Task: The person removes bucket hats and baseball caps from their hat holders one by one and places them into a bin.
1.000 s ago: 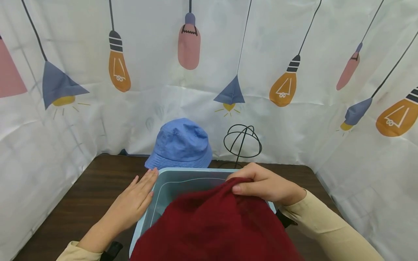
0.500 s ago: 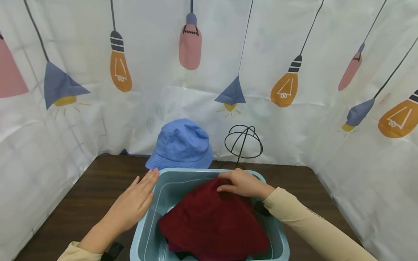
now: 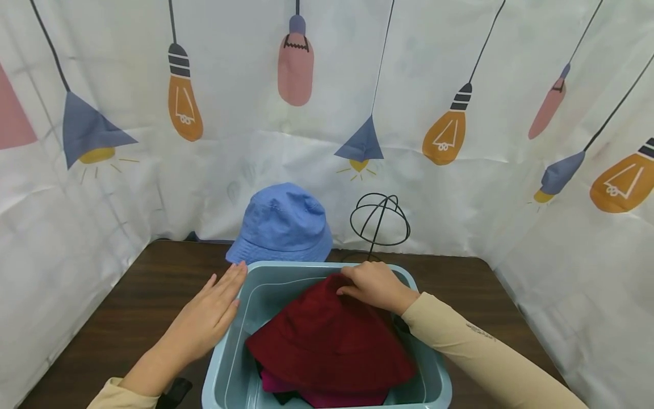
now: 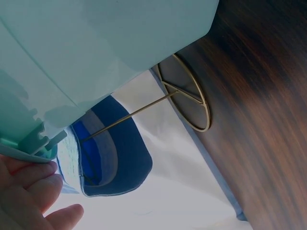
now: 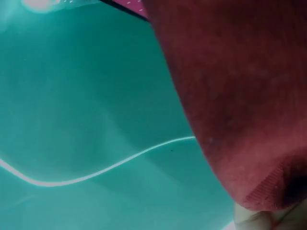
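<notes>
My right hand (image 3: pixel 378 285) pinches the crown of a dark red bucket hat (image 3: pixel 332 341) inside a light blue plastic tub (image 3: pixel 221 363). In the right wrist view the red hat (image 5: pixel 240 96) fills the right side, and fingertips show at its crown. Under the hat's brim lies magenta cloth (image 3: pixel 337 397) with something dark beside it. My left hand (image 3: pixel 204 318) rests with straight fingers at the tub's left rim. In the left wrist view, fingers of the left hand (image 4: pixel 33 191) touch the tub's edge from outside.
Behind the tub a blue bucket hat (image 3: pixel 286 227) sits on a wire stand (image 4: pixel 192 91). To its right a bare black wire hat stand (image 3: pixel 380 221) stands on the dark wooden table (image 3: pixel 128 301). White printed cloth (image 3: pixel 230 159) surrounds the table.
The right hand has lowered the red hat into the tub and away from the camera, uncovering the tub's walls and the magenta cloth. The left hand has stayed at the rim.
</notes>
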The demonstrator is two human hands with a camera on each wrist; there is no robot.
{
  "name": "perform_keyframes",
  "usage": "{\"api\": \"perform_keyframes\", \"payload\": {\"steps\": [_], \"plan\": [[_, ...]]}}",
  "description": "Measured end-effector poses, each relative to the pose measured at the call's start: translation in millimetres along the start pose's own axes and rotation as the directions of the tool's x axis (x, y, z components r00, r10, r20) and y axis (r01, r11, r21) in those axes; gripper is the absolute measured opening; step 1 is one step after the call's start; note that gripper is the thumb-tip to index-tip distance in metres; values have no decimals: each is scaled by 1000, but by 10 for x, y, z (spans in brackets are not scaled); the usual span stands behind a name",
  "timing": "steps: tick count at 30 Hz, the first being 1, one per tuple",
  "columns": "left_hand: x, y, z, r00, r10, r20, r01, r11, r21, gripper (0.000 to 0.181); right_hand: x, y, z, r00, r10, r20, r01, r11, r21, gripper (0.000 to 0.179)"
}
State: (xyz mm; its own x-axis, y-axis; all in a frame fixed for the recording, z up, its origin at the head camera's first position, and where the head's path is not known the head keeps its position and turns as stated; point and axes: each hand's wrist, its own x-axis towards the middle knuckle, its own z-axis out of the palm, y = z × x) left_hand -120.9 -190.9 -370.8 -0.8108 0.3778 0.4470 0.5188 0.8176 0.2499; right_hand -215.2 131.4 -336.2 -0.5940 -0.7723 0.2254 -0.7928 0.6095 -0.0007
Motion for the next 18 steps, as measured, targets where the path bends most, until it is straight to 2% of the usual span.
{"api": "perform_keyframes", "payload": {"steps": [10, 18], "plan": [[4, -3, 1, 1000, -7, 14, 7, 1000, 1, 52, 36, -17, 55, 1000, 18, -15, -20, 993, -120, 38], [10, 1, -9, 1000, -7, 15, 7, 1000, -7, 52, 42, -42, 79, 1000, -21, 13, 23, 994, -105, 42]]}}
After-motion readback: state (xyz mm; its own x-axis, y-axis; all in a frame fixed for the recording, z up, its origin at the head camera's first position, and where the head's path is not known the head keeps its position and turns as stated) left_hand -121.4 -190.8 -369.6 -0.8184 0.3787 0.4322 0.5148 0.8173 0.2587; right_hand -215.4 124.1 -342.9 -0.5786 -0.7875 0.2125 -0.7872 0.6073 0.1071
